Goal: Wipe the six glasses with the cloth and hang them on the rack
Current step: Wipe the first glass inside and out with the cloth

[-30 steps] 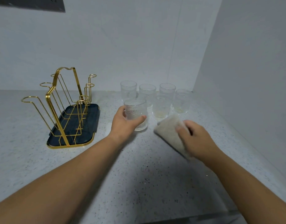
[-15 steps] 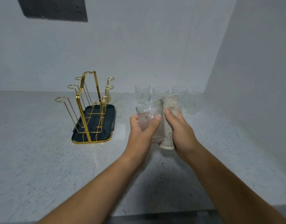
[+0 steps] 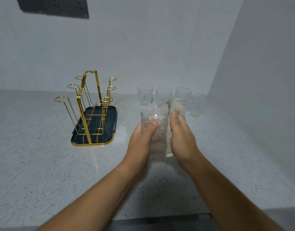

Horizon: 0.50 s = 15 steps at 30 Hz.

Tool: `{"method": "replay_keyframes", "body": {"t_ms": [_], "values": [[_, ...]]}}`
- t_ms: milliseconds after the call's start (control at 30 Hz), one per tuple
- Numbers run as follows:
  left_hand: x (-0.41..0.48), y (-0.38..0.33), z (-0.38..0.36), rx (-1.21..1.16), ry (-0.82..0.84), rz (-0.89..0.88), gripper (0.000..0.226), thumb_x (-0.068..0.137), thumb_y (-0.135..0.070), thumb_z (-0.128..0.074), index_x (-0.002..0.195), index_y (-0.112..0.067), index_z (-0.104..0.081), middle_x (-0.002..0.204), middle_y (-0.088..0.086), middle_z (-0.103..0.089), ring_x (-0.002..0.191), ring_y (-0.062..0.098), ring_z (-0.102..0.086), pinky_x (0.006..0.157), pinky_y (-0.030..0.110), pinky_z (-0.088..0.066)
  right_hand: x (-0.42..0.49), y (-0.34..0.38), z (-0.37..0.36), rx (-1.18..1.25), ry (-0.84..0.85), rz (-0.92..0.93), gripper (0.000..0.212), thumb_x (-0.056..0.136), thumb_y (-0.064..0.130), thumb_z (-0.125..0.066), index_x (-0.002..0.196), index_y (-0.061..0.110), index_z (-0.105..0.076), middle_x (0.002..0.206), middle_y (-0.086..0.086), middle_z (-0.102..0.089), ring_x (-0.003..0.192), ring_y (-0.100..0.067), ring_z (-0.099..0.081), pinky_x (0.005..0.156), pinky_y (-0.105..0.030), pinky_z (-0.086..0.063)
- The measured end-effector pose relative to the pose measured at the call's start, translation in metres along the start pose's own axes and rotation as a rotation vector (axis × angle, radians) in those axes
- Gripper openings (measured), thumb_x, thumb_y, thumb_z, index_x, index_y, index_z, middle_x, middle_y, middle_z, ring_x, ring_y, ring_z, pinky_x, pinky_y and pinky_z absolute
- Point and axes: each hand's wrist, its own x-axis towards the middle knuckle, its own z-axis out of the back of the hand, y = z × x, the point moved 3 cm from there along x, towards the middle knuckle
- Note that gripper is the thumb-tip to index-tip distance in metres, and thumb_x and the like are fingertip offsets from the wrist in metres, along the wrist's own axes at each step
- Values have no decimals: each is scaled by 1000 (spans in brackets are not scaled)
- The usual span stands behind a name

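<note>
Spreading over the lower part of the frame, the speckled grey-white stone countertop [image 3: 43, 164] carries everything. Left of centre on it stands the gold wire rack [image 3: 83, 119] on its dark oblong tray, every looped peg bare, so I judge the job is at its first glass. Upper right of centre, four plain clear glasses [image 3: 145, 95] stand upright in a close row near the back wall; whether another hides behind the cloth I cannot tell. Just in front of them, at frame centre, the left hand [image 3: 141, 140] grips a ribbed clear glass tumbler [image 3: 157, 130] round its body, thumb across the near side and fingers curled behind, mouth uppermost. The right hand [image 3: 181, 135] closes on a pale beige nubbly cloth [image 3: 176, 104], its thumb pinning the fabric to the tumbler's right flank. The tumbler looks light, rigid and brittle. Its ribbing should give some purchase, but smooth glass can slip, so the body is a safer hold than the thin rim. The cloth is soft and will mould to the ribs. Hanging will likely mean turning the tumbler mouth down over a peg, gently, since glass against metal wire could chip.
</note>
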Motion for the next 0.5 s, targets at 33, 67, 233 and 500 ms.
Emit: {"method": "replay_keyframes", "body": {"t_ms": [33,67,233,500], "values": [[3,-5,3,-4,-20,-5,58,92,-46,-62,135,-8,-60,123,19,-73,113,35,-72,94,46,-60,-4,-8,-4,-9,31,13,38,110,41,-28,145,35,-39,107,20,-61,77,24,-61,61,3,-45],[7,-10,7,-5,-56,-11,66,87,-49,-66,135,-6,-56,123,22,-71,110,34,-73,92,46,-61,-10,-15,-9,-11,54,40,43,109,39,-28,149,29,-40,118,16,-64,90,19,-64,70,1,-48],[7,-13,15,89,-107,14,98,59,-71,-86,125,-12,-46,121,20,-70,112,39,-71,95,57,-58,-20,-29,-11,11,51,83,48,108,45,-32,145,18,-48,121,4,-70,109,0,-68,98,-20,-54],[4,-13,6,67,-129,-28,67,78,-55,-81,129,-18,-58,119,8,-75,107,26,-75,97,52,-58,-11,-27,-14,-85,-3,95,42,110,34,-32,147,24,-48,130,14,-63,112,17,-58,85,4,-42]]}}
